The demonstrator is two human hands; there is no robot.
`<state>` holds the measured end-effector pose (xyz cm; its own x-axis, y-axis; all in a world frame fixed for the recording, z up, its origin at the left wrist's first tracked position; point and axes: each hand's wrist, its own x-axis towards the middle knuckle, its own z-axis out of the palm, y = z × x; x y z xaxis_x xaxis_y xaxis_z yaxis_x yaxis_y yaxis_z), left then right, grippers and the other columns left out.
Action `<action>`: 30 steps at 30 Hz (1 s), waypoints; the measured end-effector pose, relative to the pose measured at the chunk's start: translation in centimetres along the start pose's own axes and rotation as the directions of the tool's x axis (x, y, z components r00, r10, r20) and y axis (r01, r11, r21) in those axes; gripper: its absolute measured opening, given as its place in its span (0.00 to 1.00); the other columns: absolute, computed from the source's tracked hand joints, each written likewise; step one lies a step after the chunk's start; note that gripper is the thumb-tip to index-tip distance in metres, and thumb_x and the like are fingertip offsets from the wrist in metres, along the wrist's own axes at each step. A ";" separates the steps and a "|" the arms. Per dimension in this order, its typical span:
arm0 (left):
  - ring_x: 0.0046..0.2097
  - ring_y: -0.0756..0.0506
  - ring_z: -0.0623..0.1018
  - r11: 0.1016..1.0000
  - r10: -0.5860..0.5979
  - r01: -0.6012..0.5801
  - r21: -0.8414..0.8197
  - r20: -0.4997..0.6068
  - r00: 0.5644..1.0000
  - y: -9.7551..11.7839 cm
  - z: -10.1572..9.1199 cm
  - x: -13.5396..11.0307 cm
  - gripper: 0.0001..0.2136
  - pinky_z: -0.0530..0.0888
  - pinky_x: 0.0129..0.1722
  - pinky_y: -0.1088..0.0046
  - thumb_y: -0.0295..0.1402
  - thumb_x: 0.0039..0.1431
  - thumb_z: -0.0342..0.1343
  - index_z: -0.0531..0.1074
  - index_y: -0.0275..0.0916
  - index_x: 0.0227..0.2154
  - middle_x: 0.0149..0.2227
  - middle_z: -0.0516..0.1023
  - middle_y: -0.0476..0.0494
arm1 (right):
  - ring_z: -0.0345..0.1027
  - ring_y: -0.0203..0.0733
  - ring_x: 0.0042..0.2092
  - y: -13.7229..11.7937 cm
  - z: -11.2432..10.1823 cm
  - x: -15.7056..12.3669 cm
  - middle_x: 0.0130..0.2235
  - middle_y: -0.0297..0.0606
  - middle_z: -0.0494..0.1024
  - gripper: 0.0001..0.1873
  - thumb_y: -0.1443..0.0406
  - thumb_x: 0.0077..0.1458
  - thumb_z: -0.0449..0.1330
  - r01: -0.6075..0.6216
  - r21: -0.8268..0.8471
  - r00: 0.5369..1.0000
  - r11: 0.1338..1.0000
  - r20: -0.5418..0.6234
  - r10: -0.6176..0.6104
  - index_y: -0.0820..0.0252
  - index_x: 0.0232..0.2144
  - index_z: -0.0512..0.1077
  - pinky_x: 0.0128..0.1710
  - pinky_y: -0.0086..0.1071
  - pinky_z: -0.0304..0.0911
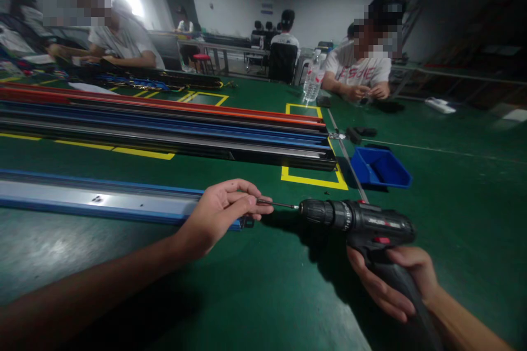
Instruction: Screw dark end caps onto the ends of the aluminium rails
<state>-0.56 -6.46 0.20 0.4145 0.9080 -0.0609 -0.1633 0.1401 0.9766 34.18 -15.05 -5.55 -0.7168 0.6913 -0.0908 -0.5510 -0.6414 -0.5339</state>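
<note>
My right hand point(391, 282) grips the handle of a black cordless drill point(362, 222) that lies level and points left. Its thin bit point(278, 205) reaches toward my left hand point(220, 214). That hand pinches thumb and fingers together at the bit's tip, at the right end of a long blue metal rail point(94, 200). Anything small held in the pinch cannot be made out. The rail lies flat on the green table point(255, 296) and runs off to the left.
A stack of long red, blue and black rails point(164, 129) lies further back. A blue plastic bin point(381, 167) sits right of it, beside yellow tape marks point(313, 180). A water bottle point(313, 81) stands beyond. Other people sit at the table's far side.
</note>
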 end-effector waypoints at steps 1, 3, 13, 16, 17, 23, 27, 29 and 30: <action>0.46 0.42 0.85 1.000 0.008 -0.008 0.015 -0.001 1.000 0.1 0.1 -0.1 0.10 0.80 0.43 0.70 0.37 0.63 0.64 0.72 0.36 0.39 0.44 0.85 0.37 | 0.51 0.23 0.12 0.0 0.0 0.0 0.27 0.33 0.74 0.21 0.54 0.59 0.59 -0.005 0.006 1.000 1.000 0.000 0.005 0.68 0.44 0.72 0.15 0.21 0.62; 0.47 0.41 0.85 0.999 0.021 -0.020 0.047 -0.009 1.000 0.4 0.2 -0.2 0.10 0.80 0.44 0.70 0.37 0.63 0.64 0.72 0.36 0.40 0.45 0.85 0.37 | 0.51 0.23 0.12 -0.1 0.1 -0.1 0.28 0.34 0.74 0.21 0.54 0.60 0.59 -0.005 0.013 1.000 1.000 0.012 0.005 0.69 0.44 0.72 0.16 0.21 0.64; 0.48 0.41 0.84 0.991 0.093 -0.090 0.095 -0.029 0.995 -0.1 0.8 -0.4 0.10 0.80 0.48 0.67 0.38 0.65 0.62 0.70 0.38 0.40 0.48 0.84 0.39 | 0.51 0.23 0.13 -0.1 0.3 0.2 0.28 0.35 0.74 0.21 0.55 0.61 0.58 0.023 0.000 0.999 1.000 0.047 -0.023 0.69 0.45 0.72 0.18 0.21 0.66; 0.50 0.40 0.84 0.990 0.093 -0.090 0.113 -0.025 0.995 -0.4 0.8 -0.5 0.10 0.80 0.49 0.65 0.38 0.65 0.62 0.69 0.39 0.41 0.49 0.83 0.39 | 0.51 0.23 0.13 -0.1 0.4 0.3 0.28 0.35 0.75 0.21 0.56 0.62 0.57 0.046 -0.005 0.997 0.999 0.062 -0.045 0.70 0.46 0.72 0.17 0.21 0.65; 0.50 0.39 0.83 0.990 0.089 -0.085 0.116 -0.023 0.996 -0.4 0.8 -0.5 0.10 0.80 0.50 0.65 0.38 0.64 0.62 0.69 0.39 0.42 0.50 0.83 0.39 | 0.51 0.22 0.13 -0.1 0.4 0.3 0.28 0.35 0.75 0.21 0.56 0.62 0.57 0.051 -0.006 0.997 0.999 0.064 -0.051 0.71 0.46 0.72 0.17 0.21 0.65; 0.55 0.36 0.81 0.987 0.076 -0.081 0.138 0.040 0.996 0.0 0.3 -0.4 0.22 0.78 0.52 0.60 0.36 0.59 0.66 0.66 0.41 0.54 0.53 0.81 0.33 | 0.51 0.23 0.13 0.0 0.3 0.1 0.28 0.35 0.74 0.23 0.55 0.62 0.57 0.056 0.004 0.995 0.998 0.078 -0.056 0.71 0.47 0.72 0.19 0.21 0.66; 0.63 0.34 0.73 0.957 0.216 -0.230 0.176 0.095 0.972 0.3 -1.1 0.1 0.23 0.72 0.59 0.55 0.32 0.60 0.63 0.64 0.41 0.56 0.59 0.76 0.31 | 0.51 0.22 0.14 -0.2 0.6 0.1 0.30 0.37 0.74 0.23 0.57 0.62 0.55 0.084 0.001 0.992 0.996 0.097 -0.083 0.73 0.49 0.73 0.21 0.21 0.67; 0.64 0.34 0.72 0.908 0.311 -0.328 0.262 0.104 0.945 0.7 -2.2 0.6 0.18 0.70 0.60 0.53 0.29 0.60 0.58 0.65 0.41 0.52 0.58 0.77 0.33 | 0.51 0.22 0.14 -0.2 0.8 0.2 0.29 0.36 0.74 0.22 0.58 0.62 0.56 0.082 -0.016 0.992 0.996 0.099 -0.080 0.73 0.48 0.73 0.21 0.22 0.68; 0.64 0.34 0.72 0.864 0.338 -0.362 0.350 0.129 0.932 1.1 -2.7 0.8 0.18 0.69 0.61 0.52 0.28 0.58 0.57 0.66 0.42 0.52 0.58 0.77 0.35 | 0.51 0.22 0.14 -0.2 0.9 0.2 0.29 0.36 0.74 0.22 0.58 0.62 0.56 0.083 -0.026 0.993 0.996 0.088 -0.081 0.73 0.48 0.73 0.21 0.22 0.68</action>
<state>-2.84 -4.51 0.64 0.4470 0.8429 0.2996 0.0228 -0.3456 0.9381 33.76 -15.07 -4.67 -0.7049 0.7088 0.0274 -0.5975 -0.5726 -0.5613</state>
